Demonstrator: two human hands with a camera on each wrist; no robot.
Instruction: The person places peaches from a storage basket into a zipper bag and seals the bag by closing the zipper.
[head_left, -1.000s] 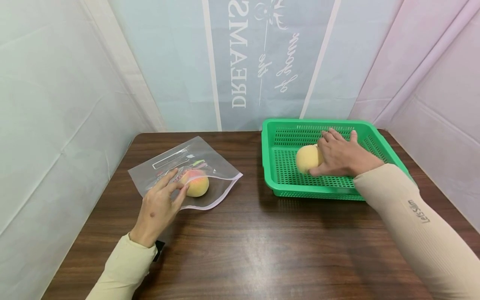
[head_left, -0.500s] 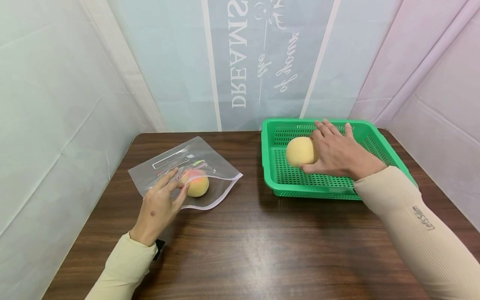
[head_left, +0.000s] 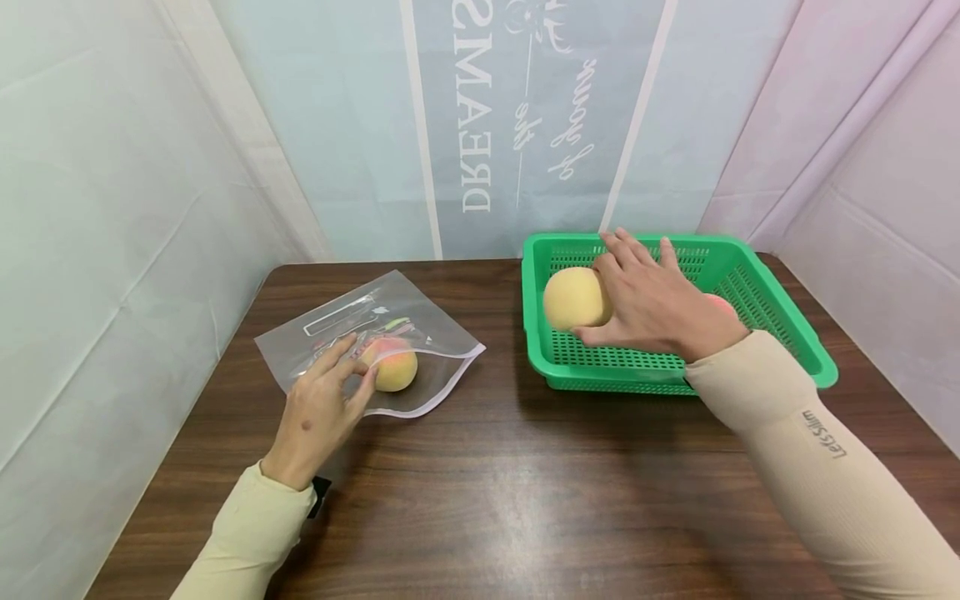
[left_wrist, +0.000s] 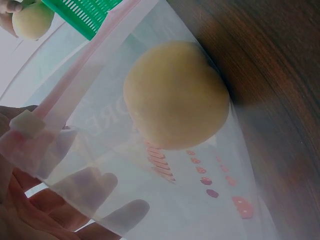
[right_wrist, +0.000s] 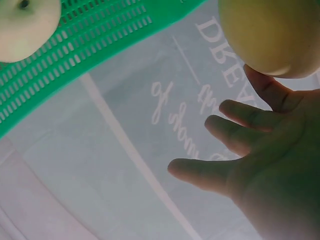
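A clear zip bag (head_left: 408,292) lies on the table at the left with a pink-and-yellow peach (head_left: 395,367) inside, near its mouth. My left hand (head_left: 318,412) pinches the bag's edge; in the left wrist view a white zip slider (left_wrist: 27,124) sits by the thumb, and other fingers show through the plastic. At the right, my right hand (head_left: 648,300) grips a yellow peach (head_left: 576,298) between thumb and fingers, above the left part of the green basket (head_left: 600,377). Its remaining fingers are spread. Another peach (head_left: 722,305) in the basket is mostly hidden behind the right wrist.
The brown wooden table (head_left: 480,492) runs between bag and basket. Light fabric walls (head_left: 120,250) close it in on both sides, and a printed blue-grey cloth (head_left: 517,167) hangs at the back. The basket's raised rim surrounds its perforated floor.
My right hand has lifted the yellow peach and carried it leftwards within the basket's outline. The peach behind the wrist has come into view. My left hand and the bag stay in place.
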